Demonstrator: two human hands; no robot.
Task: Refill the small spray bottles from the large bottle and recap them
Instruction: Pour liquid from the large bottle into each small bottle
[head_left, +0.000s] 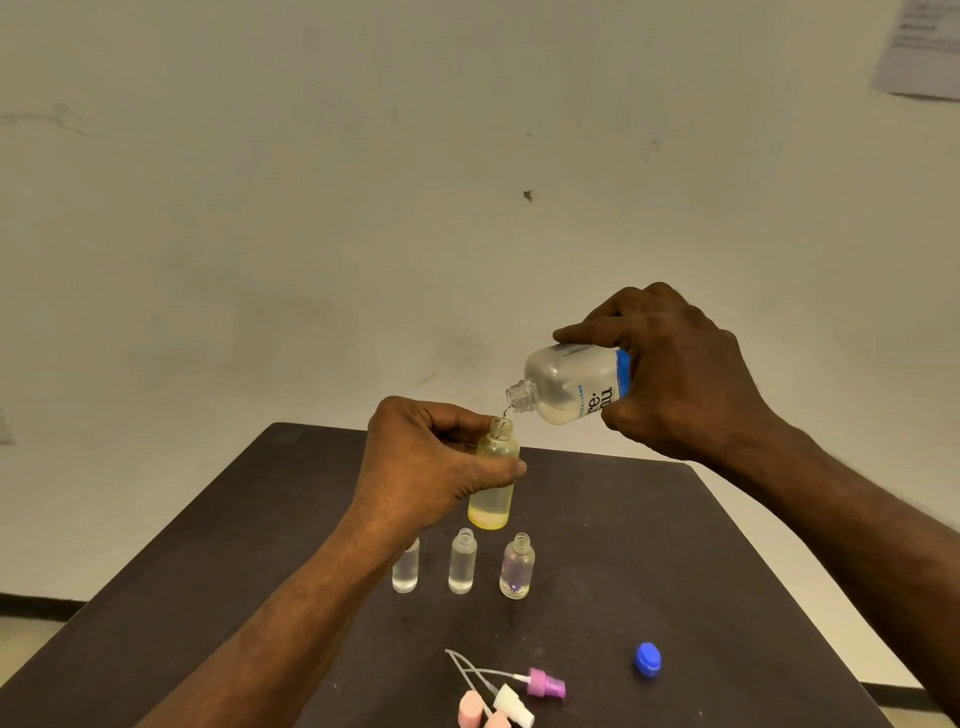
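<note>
My right hand (675, 374) grips the large clear bottle (566, 387) with a blue label, tilted neck-down to the left. A thin stream runs from its mouth into a small yellowish bottle (493, 493), which my left hand (431, 467) holds upright above the table. Three small clear bottles stand uncapped in a row on the table: left (405, 571), middle (462, 564), and right, with a purple flower (517, 569). The left one is partly hidden by my forearm.
On the dark table (649, 545) near the front edge lie a pink spray cap (545, 685), a white spray cap (511, 704) and pale pink caps (475, 712), their dip tubes pointing left. A blue cap (648, 660) lies to the right. A wall stands behind.
</note>
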